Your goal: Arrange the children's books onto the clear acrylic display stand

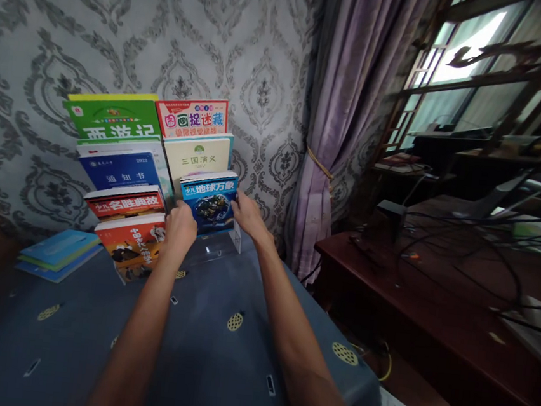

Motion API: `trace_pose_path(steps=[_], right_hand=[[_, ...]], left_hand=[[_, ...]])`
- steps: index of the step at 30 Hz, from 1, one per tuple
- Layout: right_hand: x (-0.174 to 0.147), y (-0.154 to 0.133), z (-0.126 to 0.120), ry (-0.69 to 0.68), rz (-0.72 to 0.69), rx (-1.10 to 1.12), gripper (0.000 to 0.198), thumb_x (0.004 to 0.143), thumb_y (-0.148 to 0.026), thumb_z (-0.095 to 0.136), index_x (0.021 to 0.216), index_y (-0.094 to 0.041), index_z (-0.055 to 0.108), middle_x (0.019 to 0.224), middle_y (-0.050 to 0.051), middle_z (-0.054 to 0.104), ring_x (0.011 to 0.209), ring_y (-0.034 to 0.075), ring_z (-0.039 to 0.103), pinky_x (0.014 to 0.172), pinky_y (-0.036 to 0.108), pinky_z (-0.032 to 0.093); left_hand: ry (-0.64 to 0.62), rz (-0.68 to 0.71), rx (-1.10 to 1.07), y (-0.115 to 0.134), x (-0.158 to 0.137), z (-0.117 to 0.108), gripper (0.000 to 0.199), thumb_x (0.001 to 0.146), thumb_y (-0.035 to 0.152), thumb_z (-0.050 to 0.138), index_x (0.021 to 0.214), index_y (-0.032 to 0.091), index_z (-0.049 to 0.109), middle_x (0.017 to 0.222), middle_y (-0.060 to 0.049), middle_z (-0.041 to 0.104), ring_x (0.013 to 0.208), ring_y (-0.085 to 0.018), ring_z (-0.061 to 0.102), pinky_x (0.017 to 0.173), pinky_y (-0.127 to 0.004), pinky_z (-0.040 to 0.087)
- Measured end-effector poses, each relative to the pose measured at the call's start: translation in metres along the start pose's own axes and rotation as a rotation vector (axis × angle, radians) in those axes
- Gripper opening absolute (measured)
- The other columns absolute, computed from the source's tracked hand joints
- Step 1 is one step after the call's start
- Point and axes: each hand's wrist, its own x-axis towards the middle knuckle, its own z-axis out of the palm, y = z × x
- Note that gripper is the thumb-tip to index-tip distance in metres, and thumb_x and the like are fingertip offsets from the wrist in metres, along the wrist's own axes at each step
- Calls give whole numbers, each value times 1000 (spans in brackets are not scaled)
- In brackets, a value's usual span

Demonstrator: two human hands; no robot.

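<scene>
A blue book with a globe picture [210, 207] stands upright between my two hands in a clear tiered stand [211, 251]. My left hand [182, 225] is closed at its left edge, and my right hand [246, 213] grips its right edge. Behind it rise a cream book [198, 158] and a red-bordered picture book [193, 116]. The stand's left column holds a green book [116, 118], a dark blue booklet [121, 168], a red-covered book [127, 202] and an orange book [135, 247] in front. The tips of my fingers are partly hidden behind the blue book.
Several thin blue and green booklets [58, 249] lie flat on the table's left. A grey-blue cloth with pineapple prints [207, 363] covers the table. Patterned wallpaper [264, 68] and a purple curtain [341, 108] are behind. Cables tangle over a dark red desk [415, 287] at right.
</scene>
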Motion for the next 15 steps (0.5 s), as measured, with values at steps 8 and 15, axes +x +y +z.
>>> trace_pose_path(steps=[8, 15], right_hand=[[3, 13, 10, 25, 25, 70, 27, 90, -21, 50, 114, -19, 63, 102, 11, 74, 95, 28, 67, 89, 38, 51], [11, 28, 26, 75, 52, 171, 35, 85, -19, 53, 117, -18, 66, 108, 11, 75, 95, 27, 70, 89, 40, 54]], left_hand=[[-98, -57, 20, -2, -9, 11, 26, 95, 17, 47, 120, 9, 51, 107, -28, 73, 102, -36, 73, 83, -41, 53], [-158, -115, 7, 2, -5, 16, 28, 98, 23, 47, 123, 10, 46, 116, -26, 71, 106, -32, 72, 86, -39, 54]])
